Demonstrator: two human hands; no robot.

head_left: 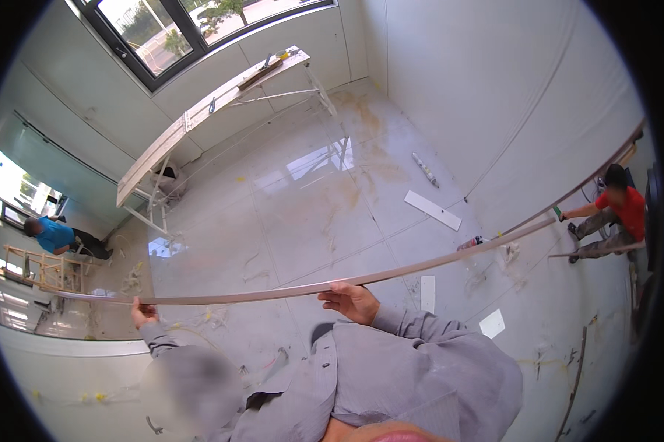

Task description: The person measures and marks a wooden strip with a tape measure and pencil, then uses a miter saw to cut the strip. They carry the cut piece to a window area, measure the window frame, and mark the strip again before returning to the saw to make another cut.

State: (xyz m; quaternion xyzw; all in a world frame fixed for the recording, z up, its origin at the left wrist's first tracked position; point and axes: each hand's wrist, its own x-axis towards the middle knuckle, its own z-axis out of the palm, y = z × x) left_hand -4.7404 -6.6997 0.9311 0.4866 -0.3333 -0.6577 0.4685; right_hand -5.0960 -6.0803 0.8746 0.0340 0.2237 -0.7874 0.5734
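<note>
A long, thin, brownish metallic trim strip (273,293) stretches across the view in front of me, looking bowed in this wide picture. My left hand (145,314) grips it near its left part, thumb up against the edge. Farther right, my right hand (352,303) holds the same strip from below, with the thumb on its edge and the fingers curled. Toward the right, the strip reaches close to a person in a red shirt (626,214), whose outstretched hand is by something green (558,214). Another dark brown strip (597,174) runs past that person; whether the two join I cannot tell.
A long work platform (155,155) with tools stands under the window. On the tiled floor lie a sealant tube (424,170), a white board piece (433,211) and smaller offcuts (492,323). At left, a person in blue (55,236) bends near a wooden frame (55,269).
</note>
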